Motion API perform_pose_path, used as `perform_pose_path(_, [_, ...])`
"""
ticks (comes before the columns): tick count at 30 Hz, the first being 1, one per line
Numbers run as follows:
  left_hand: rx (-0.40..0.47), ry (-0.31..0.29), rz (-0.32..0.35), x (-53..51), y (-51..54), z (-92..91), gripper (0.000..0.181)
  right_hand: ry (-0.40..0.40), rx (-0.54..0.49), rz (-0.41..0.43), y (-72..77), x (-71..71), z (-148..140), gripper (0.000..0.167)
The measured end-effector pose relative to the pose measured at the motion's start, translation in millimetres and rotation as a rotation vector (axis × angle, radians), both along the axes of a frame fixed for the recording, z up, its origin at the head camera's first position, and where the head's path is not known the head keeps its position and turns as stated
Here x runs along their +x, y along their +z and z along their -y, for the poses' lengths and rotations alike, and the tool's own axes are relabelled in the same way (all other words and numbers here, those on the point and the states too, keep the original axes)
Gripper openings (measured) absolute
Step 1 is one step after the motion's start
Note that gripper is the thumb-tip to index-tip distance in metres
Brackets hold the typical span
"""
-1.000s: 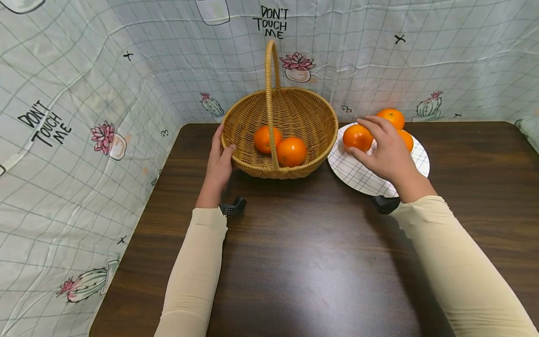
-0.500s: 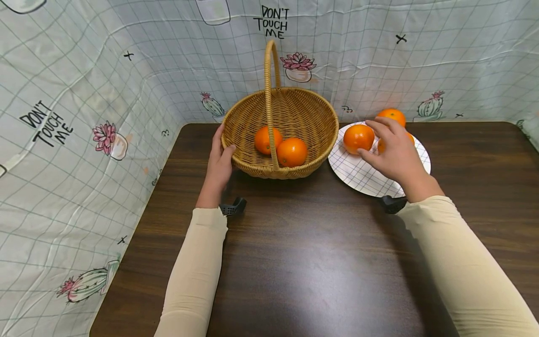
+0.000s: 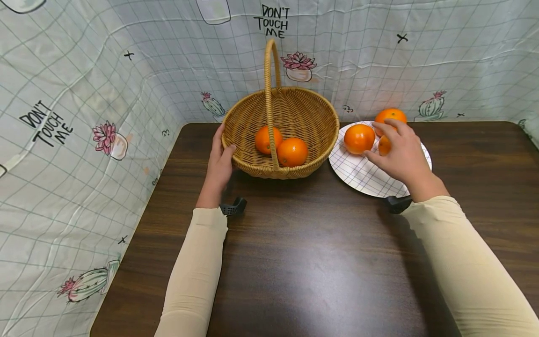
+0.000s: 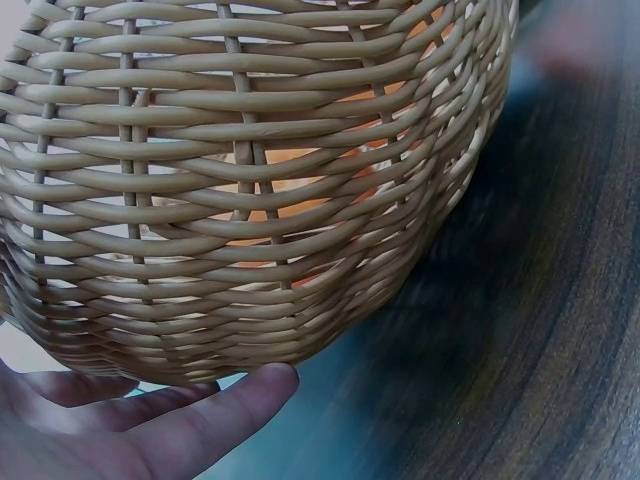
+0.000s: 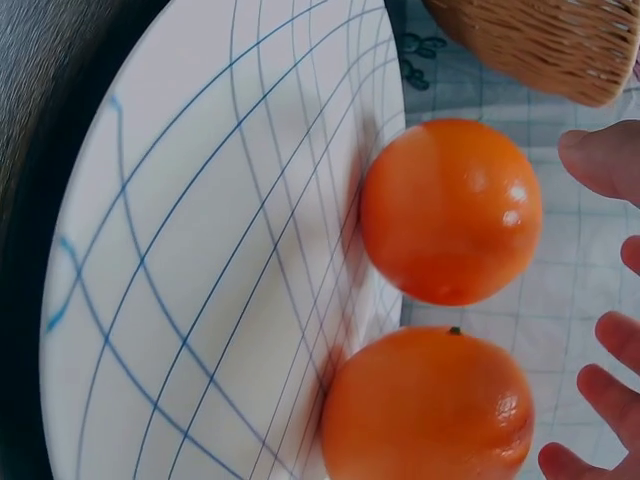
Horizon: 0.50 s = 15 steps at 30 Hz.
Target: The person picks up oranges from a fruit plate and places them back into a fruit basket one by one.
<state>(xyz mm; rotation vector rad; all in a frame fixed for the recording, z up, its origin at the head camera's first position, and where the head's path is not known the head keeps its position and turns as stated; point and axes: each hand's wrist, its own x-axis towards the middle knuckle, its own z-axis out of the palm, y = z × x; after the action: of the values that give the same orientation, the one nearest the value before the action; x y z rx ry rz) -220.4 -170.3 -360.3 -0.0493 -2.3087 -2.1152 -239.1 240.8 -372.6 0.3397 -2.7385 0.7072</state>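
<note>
A wicker basket [image 3: 313, 112] with a tall handle holds two oranges [image 3: 292, 152]. My left hand [image 3: 219, 161] rests against its left side, thumb near the rim; in the left wrist view the fingers lie nearly straight along the weave. To the right, my right hand [image 3: 402, 152] hovers over a white checked plate [image 3: 366, 180], fingers spread and slightly bent. An orange [image 3: 359, 139] sits left of this hand, another orange [image 3: 384, 145] is partly hidden beneath it, and a third orange [image 3: 390, 117] lies behind. In the right wrist view the fingers stand apart from two oranges [image 5: 450, 210].
Dark wooden table [image 3: 303, 243] stretches in front of the basket and plate. A white curtain [image 3: 362, 56] with cactus prints hangs directly behind and along the left side. The basket's right rim comes close to the plate's left edge.
My right hand has shifted right, away from the left orange and over the partly hidden one. The left hand, the basket and its oranges have stayed in place.
</note>
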Motion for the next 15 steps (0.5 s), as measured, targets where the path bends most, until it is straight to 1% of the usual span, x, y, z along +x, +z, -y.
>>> perform_pose_path(10, [0.004,0.003,0.004,-0.2,-0.6,0.3,0.063,-0.047,0.044,0.074,-2.2,-0.4,-8.3,0.066])
perform_pose_path(15, [-0.001,0.006,0.004,-0.4,-0.7,0.4,0.063,-0.064,0.046,0.122,-3.6,-1.4,-12.8,0.065])
